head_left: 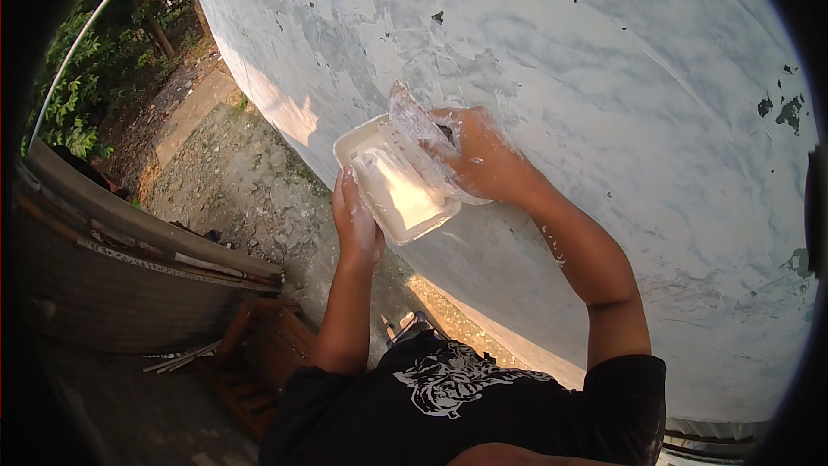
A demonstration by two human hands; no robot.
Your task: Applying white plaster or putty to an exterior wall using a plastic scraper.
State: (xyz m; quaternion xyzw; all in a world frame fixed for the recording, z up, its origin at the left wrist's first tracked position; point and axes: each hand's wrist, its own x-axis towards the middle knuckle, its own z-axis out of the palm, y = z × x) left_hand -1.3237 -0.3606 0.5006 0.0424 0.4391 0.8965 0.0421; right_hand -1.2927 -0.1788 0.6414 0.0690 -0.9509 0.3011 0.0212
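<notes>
A shallow cream-coloured tray with pale paste in it is held tilted by my left hand, whose fingers grip its left side. My right hand is closed on a flat, paste-smeared scraper that lies over the tray's right edge, hiding part of it. White flecks mark my right hand and forearm. A pale, patchy plastered wall rises close behind both hands, with darker bare spots near its top and right.
Rough concrete ground runs along the wall's base. At the lower left are a wooden crate-like frame, some thin sticks and a low curved sheet barrier. Leafy plants grow at the upper left.
</notes>
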